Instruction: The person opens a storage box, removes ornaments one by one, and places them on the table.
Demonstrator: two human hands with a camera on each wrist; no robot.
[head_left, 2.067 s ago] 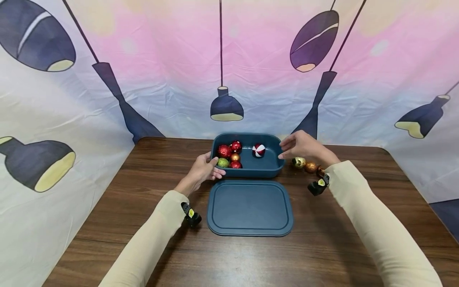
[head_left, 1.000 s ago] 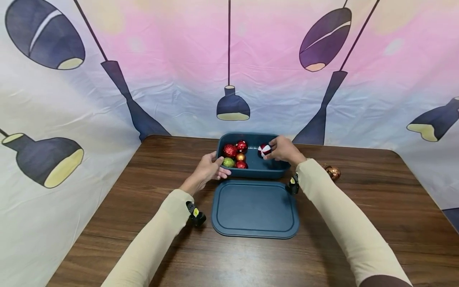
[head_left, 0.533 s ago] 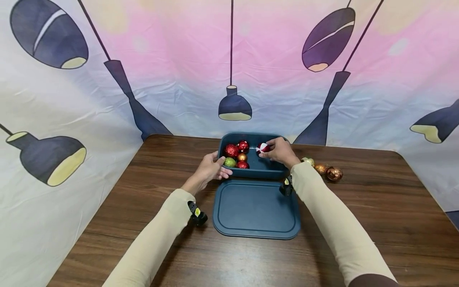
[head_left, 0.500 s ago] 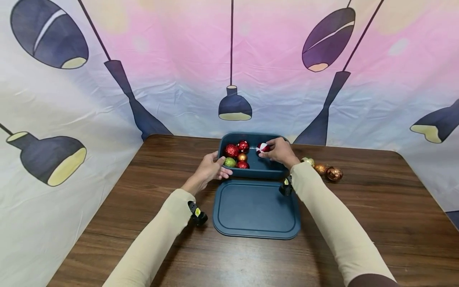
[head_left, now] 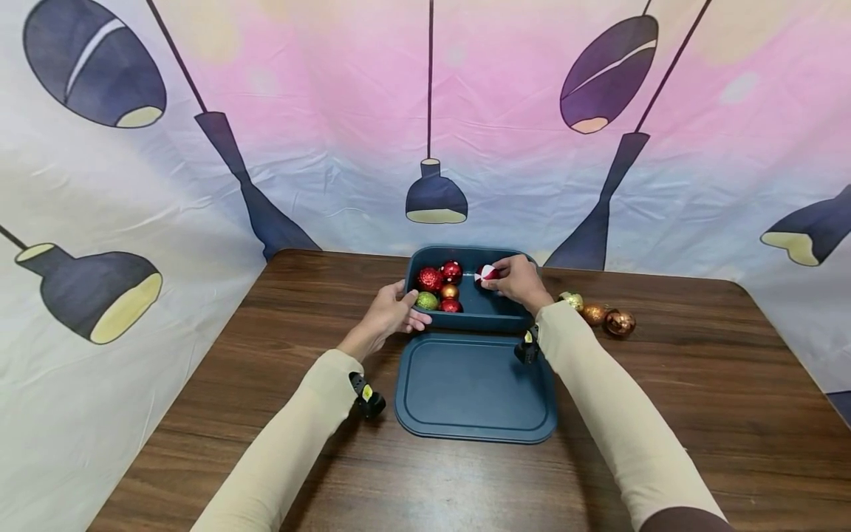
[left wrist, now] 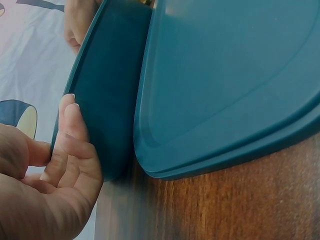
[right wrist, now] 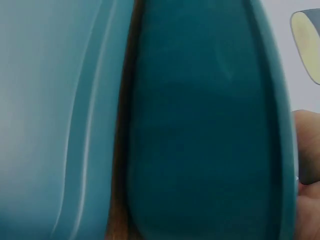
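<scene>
A dark blue rectangular box (head_left: 479, 323) stands open near the table's far edge. My left hand (head_left: 388, 310) grips its front left corner, thumb over the rim and fingers along the outer wall, as the left wrist view also shows. Inside, my right hand (head_left: 521, 284) pinches a red-and-white Christmas bauble (head_left: 487, 276) between thumb and fingers; in the right wrist view the box wall mostly hides that hand. The left half holds a large red bauble (head_left: 430, 279), other smaller red ones, a gold bauble (head_left: 450, 292) and a green glitter bauble (head_left: 427, 301).
The matching blue lid (head_left: 475, 388) lies flat on the wooden table (head_left: 266, 355), just in front of the box. Right of the box, a yellow-gold bauble (head_left: 573, 301), an orange one (head_left: 594, 315) and a copper one (head_left: 620, 323) lie in a row. A printed cloth (head_left: 332, 192) hangs behind.
My right hand has moved left from the box's right rim and taken hold of the red-and-white bauble, whose stripes are now turned differently. My left hand has kept its grip on the box.
</scene>
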